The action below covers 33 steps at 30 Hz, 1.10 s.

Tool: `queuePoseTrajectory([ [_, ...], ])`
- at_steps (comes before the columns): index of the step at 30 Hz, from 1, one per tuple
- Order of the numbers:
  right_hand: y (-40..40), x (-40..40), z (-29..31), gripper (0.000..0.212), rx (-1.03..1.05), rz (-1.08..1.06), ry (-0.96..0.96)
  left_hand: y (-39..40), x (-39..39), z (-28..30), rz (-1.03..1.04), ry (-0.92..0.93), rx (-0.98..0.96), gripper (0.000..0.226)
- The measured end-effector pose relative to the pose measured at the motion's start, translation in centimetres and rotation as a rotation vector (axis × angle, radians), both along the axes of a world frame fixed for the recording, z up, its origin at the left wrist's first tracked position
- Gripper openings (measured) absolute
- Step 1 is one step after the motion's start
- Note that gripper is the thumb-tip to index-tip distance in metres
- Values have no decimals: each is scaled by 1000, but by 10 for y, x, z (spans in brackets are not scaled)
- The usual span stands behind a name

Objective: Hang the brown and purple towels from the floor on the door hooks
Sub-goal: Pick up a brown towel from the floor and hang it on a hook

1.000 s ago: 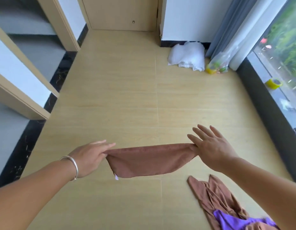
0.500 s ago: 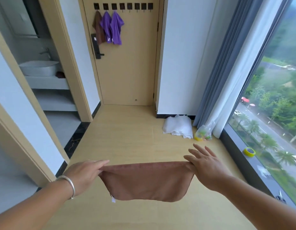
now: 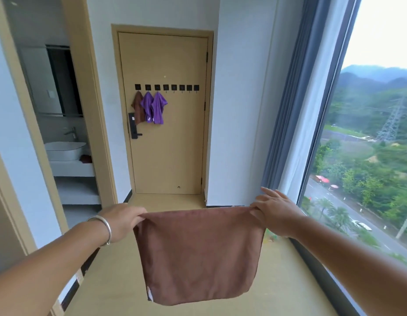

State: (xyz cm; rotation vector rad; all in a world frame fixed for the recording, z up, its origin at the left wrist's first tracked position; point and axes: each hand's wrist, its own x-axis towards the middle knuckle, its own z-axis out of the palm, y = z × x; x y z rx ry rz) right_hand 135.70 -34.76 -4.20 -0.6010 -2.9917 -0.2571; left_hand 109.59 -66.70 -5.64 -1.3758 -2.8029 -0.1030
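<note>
Your brown towel (image 3: 199, 254) hides the floor (image 3: 277, 293) behind it, and the fingertips of both hands are tucked behind its top corners. Both your arms are cut off by the bottom edge. The hooks (image 3: 167, 87) on the door (image 3: 172, 156) are too small to see their shape. The hanging brown towel (image 3: 137, 107) sits partly behind a purple towel (image 3: 147, 106). The sink (image 3: 65, 150) is half hidden by the door frame (image 3: 93, 110).

pale walls (image 3: 241, 110), a light wood floor (image 3: 289, 281), a tall window (image 3: 375, 156) with blue-grey curtain (image 3: 286, 124) on the right, a washbasin (image 3: 64, 150) through the left doorway.
</note>
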Motion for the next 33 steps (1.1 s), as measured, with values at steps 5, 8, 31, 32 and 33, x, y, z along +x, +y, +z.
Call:
queuePoseTrajectory([
  [5, -5, 11, 54, 43, 12, 4, 92, 1, 13, 63, 0, 56, 74, 34],
  [8, -6, 17, 83, 42, 20, -2, 148, -2, 17, 93, -9, 107, 113, 35],
  [31, -2, -4, 116, 44, 110, 3, 299, -3, 26, 131, 208, 286, 55, 46],
  [32, 1, -11, 116, 43, 120, 8, 300, -2, 20, 131, 206, 292, 53, 45],
  [33, 5, -18, 115, 41, 132, 13, 297, 0, 14, 130, 201, 300, 47, 44],
])
